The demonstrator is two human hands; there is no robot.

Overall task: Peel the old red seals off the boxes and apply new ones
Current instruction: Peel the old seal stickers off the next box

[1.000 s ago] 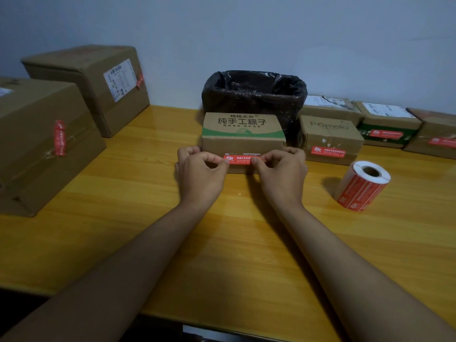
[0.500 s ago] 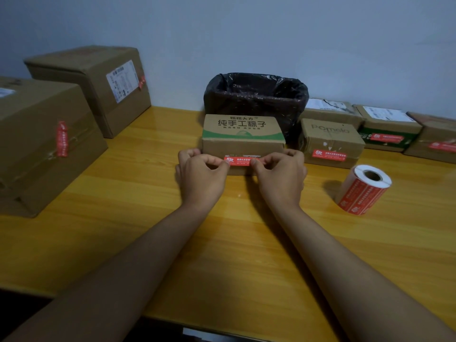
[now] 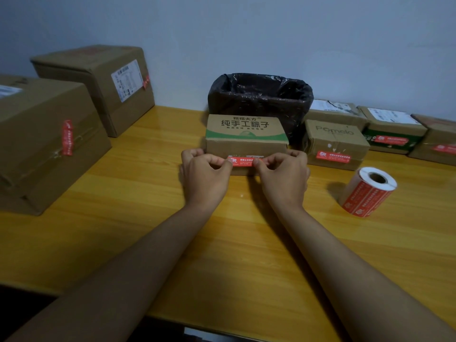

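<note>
A small brown box (image 3: pixel 245 134) with green print and Chinese lettering stands at the middle of the wooden table (image 3: pixel 148 218). A red seal (image 3: pixel 243 162) lies across its front face. My left hand (image 3: pixel 204 174) pinches the seal's left end between thumb and forefinger. My right hand (image 3: pixel 283 174) pinches the right end the same way. A roll of red seals (image 3: pixel 367 192) lies on its side to the right of my right hand.
A bin lined with a black bag (image 3: pixel 260 99) stands behind the box. Two big cartons (image 3: pixel 44 141) (image 3: pixel 98 85) with red seals sit at the left. Several small sealed boxes (image 3: pixel 335 144) line the back right.
Both hands stay at the seal's two ends against the front of the box; hardly anything has moved.
</note>
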